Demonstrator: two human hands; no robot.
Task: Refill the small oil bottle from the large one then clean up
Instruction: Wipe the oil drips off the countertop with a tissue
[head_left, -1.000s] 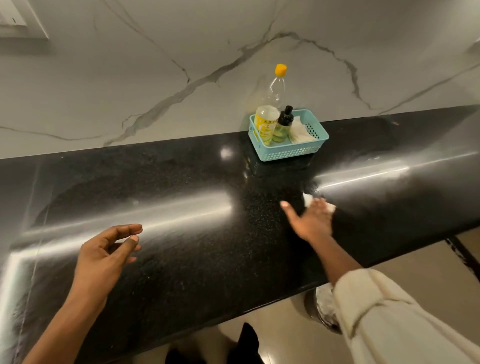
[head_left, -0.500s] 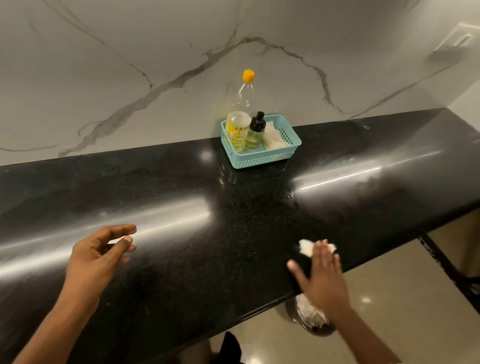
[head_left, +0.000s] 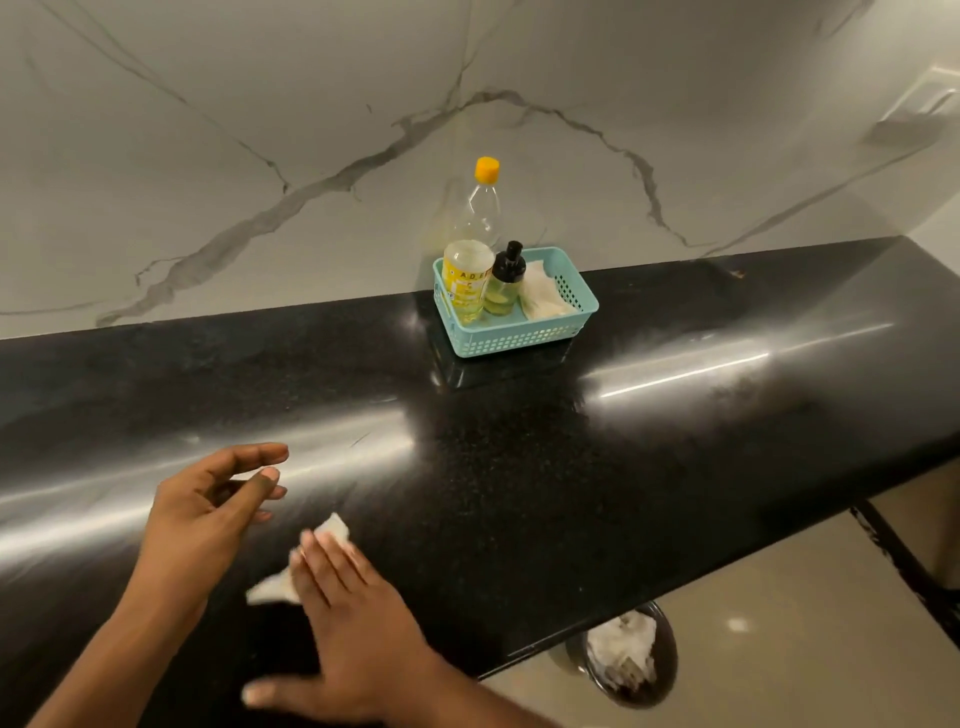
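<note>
Bottles (head_left: 470, 280) capped in basket (head_left: 519, 338) at 12 o'clock; right hand (head_left: 358, 629) flat, pressing tissue (head_left: 291, 577) on counter (head_left: 571, 467); left hand (head_left: 208, 514) open, empty. Wiping nearly done.

Black speckled counter (head_left: 519, 467), polished, glare streaks across it. White marble wall (head_left: 208, 130) behind, grey-veined. Dark bin (head_left: 665, 691) on the floor below the counter edge, holding crumpled white paper (head_left: 621, 647).

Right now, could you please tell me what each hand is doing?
Left hand: open, fingers loosely curled, holding nothing.
Right hand: open, pressed flat on the white tissue.
</note>
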